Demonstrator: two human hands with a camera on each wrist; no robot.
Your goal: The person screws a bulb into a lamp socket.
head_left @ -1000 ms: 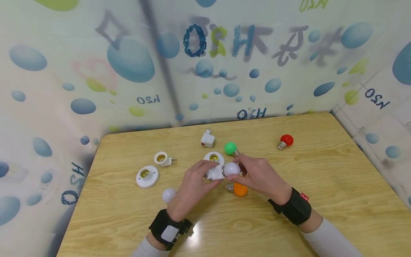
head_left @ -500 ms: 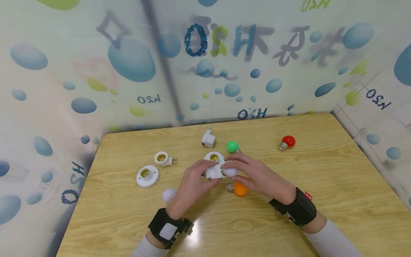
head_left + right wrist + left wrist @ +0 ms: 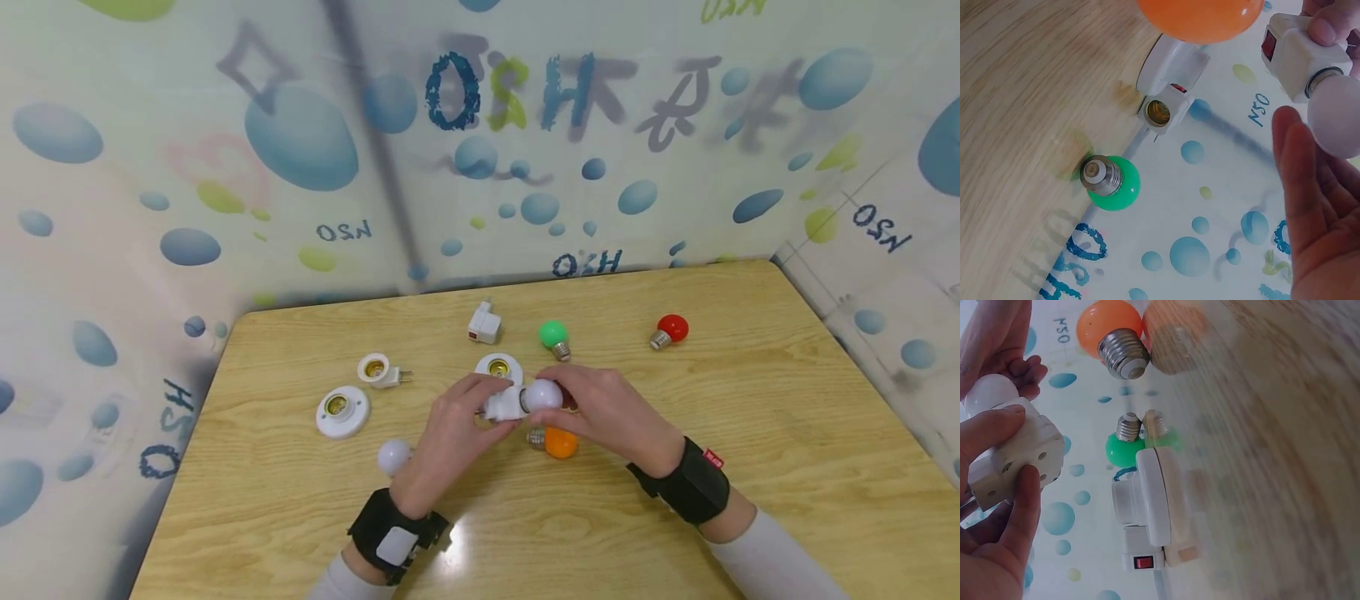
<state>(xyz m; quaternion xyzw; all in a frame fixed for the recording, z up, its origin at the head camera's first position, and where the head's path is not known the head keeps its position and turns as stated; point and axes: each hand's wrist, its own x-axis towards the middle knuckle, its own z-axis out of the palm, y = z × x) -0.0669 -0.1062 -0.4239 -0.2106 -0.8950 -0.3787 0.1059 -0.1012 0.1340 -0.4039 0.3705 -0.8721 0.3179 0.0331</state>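
Observation:
My left hand [image 3: 450, 429] grips a white plug-in lamp socket [image 3: 504, 403] between thumb and fingers, above the table. Its red switch [image 3: 1269, 46] faces the right wrist camera. A white light bulb [image 3: 543, 394] sits base-first in the socket's mouth, with a narrow band of metal showing at the joint [image 3: 1325, 78]. My right hand [image 3: 611, 412] is around the bulb's globe, thumb on the near side and fingers on the far side. Just below the hands lies an orange bulb [image 3: 561, 442]; behind the right hand is a green bulb [image 3: 553, 334].
A round lamp base [image 3: 510, 367] stands behind the hands, with a white switched socket [image 3: 484, 323] farther back. To the left are another round base [image 3: 342, 412], a plug-in socket [image 3: 378, 371] and a white bulb [image 3: 393, 457]. A red bulb [image 3: 672, 327] lies at the back right.
My right hand's fingers have turned over the bulb's top and back to its sides. The green bulb has shifted right and back, swinging its base around. The left hand keeps its hold.

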